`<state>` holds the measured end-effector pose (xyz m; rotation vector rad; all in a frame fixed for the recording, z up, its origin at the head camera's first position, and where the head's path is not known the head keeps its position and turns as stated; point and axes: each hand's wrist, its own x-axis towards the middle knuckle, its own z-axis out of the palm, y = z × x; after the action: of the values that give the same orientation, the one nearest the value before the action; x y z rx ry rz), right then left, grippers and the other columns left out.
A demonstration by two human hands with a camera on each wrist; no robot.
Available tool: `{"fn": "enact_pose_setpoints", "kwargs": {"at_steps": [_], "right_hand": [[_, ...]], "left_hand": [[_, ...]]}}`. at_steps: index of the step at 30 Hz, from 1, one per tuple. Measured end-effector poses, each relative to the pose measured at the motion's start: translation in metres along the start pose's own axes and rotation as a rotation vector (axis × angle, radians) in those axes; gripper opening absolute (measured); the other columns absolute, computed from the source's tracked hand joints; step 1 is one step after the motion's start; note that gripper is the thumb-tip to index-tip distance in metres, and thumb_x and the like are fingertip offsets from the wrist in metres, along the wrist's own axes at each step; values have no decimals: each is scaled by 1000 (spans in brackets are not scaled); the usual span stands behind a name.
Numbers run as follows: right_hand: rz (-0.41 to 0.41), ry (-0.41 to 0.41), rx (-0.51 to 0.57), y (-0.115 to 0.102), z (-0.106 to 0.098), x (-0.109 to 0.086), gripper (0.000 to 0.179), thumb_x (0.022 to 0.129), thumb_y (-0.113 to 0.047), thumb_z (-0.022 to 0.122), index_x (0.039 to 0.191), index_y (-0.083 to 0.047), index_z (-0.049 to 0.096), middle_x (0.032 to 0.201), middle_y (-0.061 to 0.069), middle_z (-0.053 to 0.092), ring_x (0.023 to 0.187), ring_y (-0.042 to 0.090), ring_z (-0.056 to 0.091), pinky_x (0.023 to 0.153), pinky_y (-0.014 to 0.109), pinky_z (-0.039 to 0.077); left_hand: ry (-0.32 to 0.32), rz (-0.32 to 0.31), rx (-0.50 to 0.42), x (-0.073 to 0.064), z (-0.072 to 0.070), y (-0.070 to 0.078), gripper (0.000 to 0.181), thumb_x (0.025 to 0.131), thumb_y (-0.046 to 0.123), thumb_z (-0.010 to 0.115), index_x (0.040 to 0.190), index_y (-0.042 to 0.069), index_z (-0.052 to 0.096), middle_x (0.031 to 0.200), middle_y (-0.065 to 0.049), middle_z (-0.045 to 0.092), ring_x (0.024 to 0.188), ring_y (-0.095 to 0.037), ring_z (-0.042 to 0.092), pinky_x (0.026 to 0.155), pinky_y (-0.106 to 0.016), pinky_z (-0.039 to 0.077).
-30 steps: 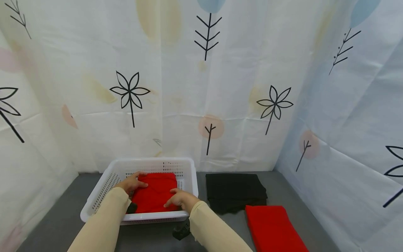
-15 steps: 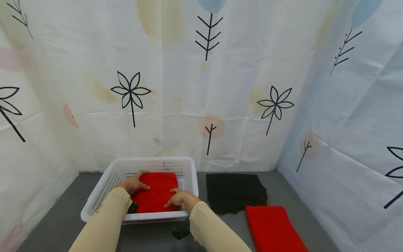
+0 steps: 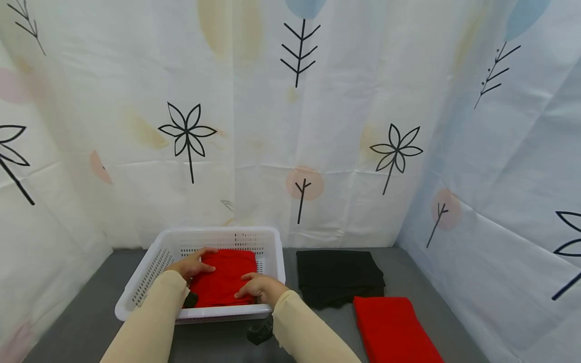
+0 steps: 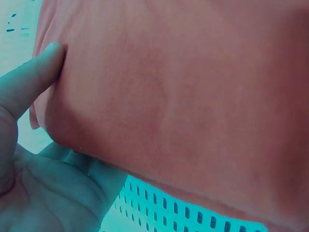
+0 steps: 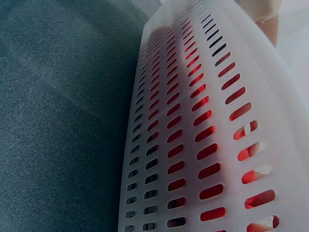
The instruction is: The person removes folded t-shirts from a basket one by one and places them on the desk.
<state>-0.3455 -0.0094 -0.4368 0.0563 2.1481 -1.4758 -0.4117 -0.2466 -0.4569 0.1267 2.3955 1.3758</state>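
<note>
A folded red cloth [image 3: 224, 282] lies inside the white perforated basket [image 3: 131, 292]. My left hand [image 3: 192, 264] grips its left edge; in the left wrist view the thumb [image 4: 50, 60] rests on top while the other fingers go under the red cloth [image 4: 169, 111]. At the right edge my right hand [image 3: 260, 288] reaches over the basket's near right rim and holds the cloth, thumb and forefinger on its upper face. Most of that hand's other fingers are hidden. The right wrist view looks at the basket's outer wall [image 5: 188, 135], with red showing through the slots.
Right of the basket lies a folded black cloth [image 3: 340, 277] on the grey table [image 3: 218, 343]. A second folded red cloth [image 3: 395, 327] lies nearer the front, close to the black one's corner. A patterned white curtain [image 3: 263, 126] closes off the back and sides.
Almost nothing differs: the right fingertips have shifted slightly left over the red cloth. Both hands stay at its edges inside the basket.
</note>
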Motion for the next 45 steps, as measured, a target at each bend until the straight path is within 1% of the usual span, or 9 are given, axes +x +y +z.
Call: {"fn": "enact_pose_setpoints", "kwargs": {"at_steps": [4, 10, 15, 20, 25, 34, 39, 42, 45], "right_hand": [[-3, -4, 12, 0, 0, 0, 55, 83, -1, 73, 134, -6, 54, 117, 16, 53, 97, 26, 50, 92, 38, 52], [-16, -1, 19, -1, 1, -1, 55, 82, 3, 71, 134, -4, 53, 112, 14, 54, 95, 24, 51, 94, 38, 50], [-57, 58, 2, 0, 2, -3, 54, 80, 3, 70, 132, -2, 54, 115, 15, 56, 100, 28, 50, 98, 44, 48], [-95, 115, 32, 1, 2, -6, 54, 79, 2, 70, 131, -1, 55, 110, 13, 58, 94, 25, 52, 88, 40, 52], [-118, 78, 113, 0, 0, -8, 55, 79, 4, 68, 132, 0, 53, 107, 11, 57, 88, 23, 54, 76, 34, 55], [-143, 48, 178, -4, -5, -12, 60, 78, 4, 67, 135, -5, 51, 113, 12, 53, 94, 26, 52, 79, 37, 56], [-169, 29, 198, -9, -12, -16, 61, 79, 4, 66, 137, -6, 49, 115, 13, 52, 97, 28, 51, 80, 41, 55], [-177, 19, 209, -12, -17, -20, 61, 79, 3, 65, 137, -8, 48, 116, 14, 51, 98, 28, 50, 77, 40, 53], [-188, 11, 225, -13, -20, -23, 61, 80, 3, 63, 137, -9, 48, 115, 14, 50, 95, 28, 50, 70, 36, 50]], "left_hand": [[30, 0, 5, -4, 1, 5, 57, 90, 6, 65, 140, 0, 38, 140, -34, 31, 120, -47, 38, 102, -62, 38], [69, 0, -25, -6, 5, 7, 49, 90, 4, 65, 134, -3, 45, 139, -33, 33, 118, -44, 41, 99, -56, 42], [94, 20, -25, -6, 6, 8, 48, 89, 3, 66, 133, -4, 46, 136, -34, 40, 114, -42, 45, 96, -52, 46], [118, 33, -25, -8, 8, 12, 49, 89, 6, 66, 133, -5, 46, 135, -34, 41, 115, -42, 45, 97, -53, 46], [141, 17, -38, -10, 9, 14, 51, 89, 7, 66, 135, -4, 45, 137, -33, 41, 116, -41, 45, 99, -53, 44], [210, 11, -42, -10, 5, 19, 54, 90, 11, 66, 137, -2, 44, 140, -32, 40, 116, -39, 46, 100, -50, 41], [209, 34, -96, -12, 2, 23, 57, 91, 14, 67, 140, 0, 42, 139, -29, 44, 108, -35, 51, 88, -41, 48], [176, 63, -137, -13, -2, 24, 58, 90, 17, 70, 139, 4, 43, 133, -25, 48, 103, -31, 54, 82, -38, 52], [160, 72, -160, -19, -2, 30, 59, 90, 16, 69, 141, 4, 41, 134, -25, 44, 104, -31, 55, 82, -41, 54]]}}
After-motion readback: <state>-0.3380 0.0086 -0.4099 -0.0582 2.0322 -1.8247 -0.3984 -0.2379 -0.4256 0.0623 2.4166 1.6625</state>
